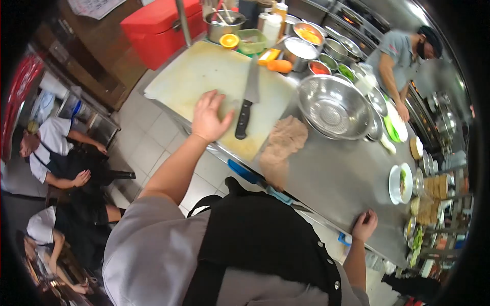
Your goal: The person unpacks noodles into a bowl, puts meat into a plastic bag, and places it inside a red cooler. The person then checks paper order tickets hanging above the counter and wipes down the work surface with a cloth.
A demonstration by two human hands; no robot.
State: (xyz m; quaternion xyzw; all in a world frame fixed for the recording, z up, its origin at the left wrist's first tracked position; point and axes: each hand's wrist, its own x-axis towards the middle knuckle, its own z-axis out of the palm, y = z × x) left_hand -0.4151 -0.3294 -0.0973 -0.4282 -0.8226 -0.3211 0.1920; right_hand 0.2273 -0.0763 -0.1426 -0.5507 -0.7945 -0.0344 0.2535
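Observation:
My left hand (209, 118) lies on the near edge of a worn cutting board (178, 71), its fingers spread and nothing in them. Just right of it, a chef's knife (249, 99) rests on the board, black handle towards me. A crumpled beige cloth (283, 143) lies between the board and a steel colander (334, 107). Farther right, my right hand (365, 225) rests loosely curled at the front edge of the steel table (326, 168). I see nothing in its fingers.
Behind the board stand a halved orange (229, 41), a carrot (279, 66), a pot (224, 25) and squeeze bottles. Several metal bowls of cut food line the back. A white bowl (400, 183) sits at right. A co-worker (395, 61) works across the table; two people are at left.

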